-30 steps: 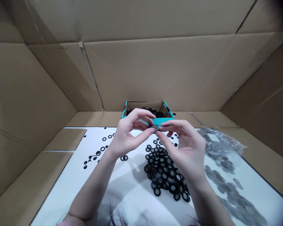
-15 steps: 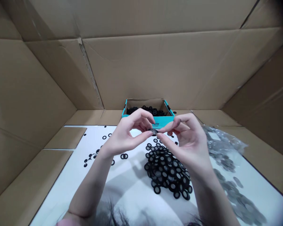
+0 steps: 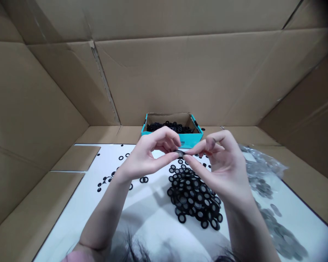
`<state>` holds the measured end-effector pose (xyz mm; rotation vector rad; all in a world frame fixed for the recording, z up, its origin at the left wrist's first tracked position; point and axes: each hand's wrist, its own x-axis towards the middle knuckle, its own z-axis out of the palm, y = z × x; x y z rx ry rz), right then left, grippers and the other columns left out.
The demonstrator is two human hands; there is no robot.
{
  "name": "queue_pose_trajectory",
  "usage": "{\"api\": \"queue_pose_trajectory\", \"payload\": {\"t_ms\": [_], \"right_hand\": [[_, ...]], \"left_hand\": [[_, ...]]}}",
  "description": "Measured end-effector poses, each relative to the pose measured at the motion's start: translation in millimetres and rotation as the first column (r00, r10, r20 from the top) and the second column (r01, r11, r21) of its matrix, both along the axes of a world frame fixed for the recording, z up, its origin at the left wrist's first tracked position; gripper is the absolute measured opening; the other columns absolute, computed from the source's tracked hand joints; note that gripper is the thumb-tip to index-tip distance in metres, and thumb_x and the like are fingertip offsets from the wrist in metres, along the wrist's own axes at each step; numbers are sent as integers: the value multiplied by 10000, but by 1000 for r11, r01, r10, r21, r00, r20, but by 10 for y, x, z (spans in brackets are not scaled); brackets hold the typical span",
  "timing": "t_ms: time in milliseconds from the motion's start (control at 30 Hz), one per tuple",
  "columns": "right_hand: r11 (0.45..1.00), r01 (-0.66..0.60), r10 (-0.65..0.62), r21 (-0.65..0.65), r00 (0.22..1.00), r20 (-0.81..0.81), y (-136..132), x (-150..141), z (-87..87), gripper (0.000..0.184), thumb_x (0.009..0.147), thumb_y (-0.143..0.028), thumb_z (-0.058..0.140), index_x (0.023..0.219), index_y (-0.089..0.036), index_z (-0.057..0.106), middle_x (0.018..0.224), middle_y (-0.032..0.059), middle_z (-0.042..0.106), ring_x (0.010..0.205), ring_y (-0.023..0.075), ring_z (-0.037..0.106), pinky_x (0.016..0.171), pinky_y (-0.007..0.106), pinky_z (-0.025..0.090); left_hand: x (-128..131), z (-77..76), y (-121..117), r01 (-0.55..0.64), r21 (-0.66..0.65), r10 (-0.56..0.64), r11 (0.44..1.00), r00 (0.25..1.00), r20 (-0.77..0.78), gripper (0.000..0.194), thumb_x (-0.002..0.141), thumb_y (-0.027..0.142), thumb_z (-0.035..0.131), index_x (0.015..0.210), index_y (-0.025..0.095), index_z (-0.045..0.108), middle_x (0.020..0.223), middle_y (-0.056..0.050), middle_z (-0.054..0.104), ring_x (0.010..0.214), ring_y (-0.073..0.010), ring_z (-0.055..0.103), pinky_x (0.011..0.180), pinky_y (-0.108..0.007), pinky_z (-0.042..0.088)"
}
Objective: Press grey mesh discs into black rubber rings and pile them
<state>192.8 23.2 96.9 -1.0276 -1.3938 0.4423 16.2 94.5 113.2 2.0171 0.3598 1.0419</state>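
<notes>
Firstly, a white bench (image 3: 82, 218) is bounded by folded cardboard panels (image 3: 38, 109) at the left and rear. Scattered black rubber rings (image 3: 107, 179) are laid on its left portion, just beside the left hand (image 3: 144, 156). A small black ring (image 3: 179, 153) is held edge-on above the middle of the bench, between the fingertips of that hand and those of the right hand (image 3: 224, 167). Both grips are clenched on it, and it is pinched from opposite sides. A heap of black rings with grey centres (image 3: 192, 196) is spread directly below the hands. Behind them, a teal-rimmed cardboard box (image 3: 187, 140) is seen, holding a layer of black rings (image 3: 169, 126). At the right, a clear plastic bag (image 3: 262, 162) of grey discs is placed, and loose grey discs (image 3: 281, 236) are strewn along the bench.
</notes>
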Motion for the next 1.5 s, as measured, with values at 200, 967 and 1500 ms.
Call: {"api": "queue_pose_trajectory", "payload": {"t_ms": [200, 967, 1500], "right_hand": [[1000, 0, 0, 0, 1000, 14, 0, 22, -4, 317, 805, -149, 709, 846, -283, 425, 713, -45, 635, 720, 173, 624, 670, 349, 455], [999, -11, 15, -33, 994, 105, 24, 30, -25, 291, 837, -143, 697, 953, -291, 476, 774, -39, 707, 797, 203, 708, 768, 403, 497], [997, -30, 33, 73, 999, -43, 69, -35, -90, 308, 814, -90, 701, 872, -270, 458, 788, -46, 521, 732, 141, 570, 718, 326, 473]], "left_hand": [[18, -6, -21, -28, -19, 28, 999, 999, 25, 131, 899, 163, 684, 976, 181, 580, 870, 2, 614, 746, -68, 622, 727, -154, 553], [-53, 41, -32, -77, 237, 116, 968, 981, -153, 152, 925, 81, 607, 1016, 200, 584, 872, -1, 670, 758, -104, 662, 705, -208, 555], [31, -8, -53, -68, 229, 92, 971, 991, -95, 160, 931, 47, 559, 990, 195, 545, 921, 3, 632, 780, -79, 619, 728, -187, 547]]}}
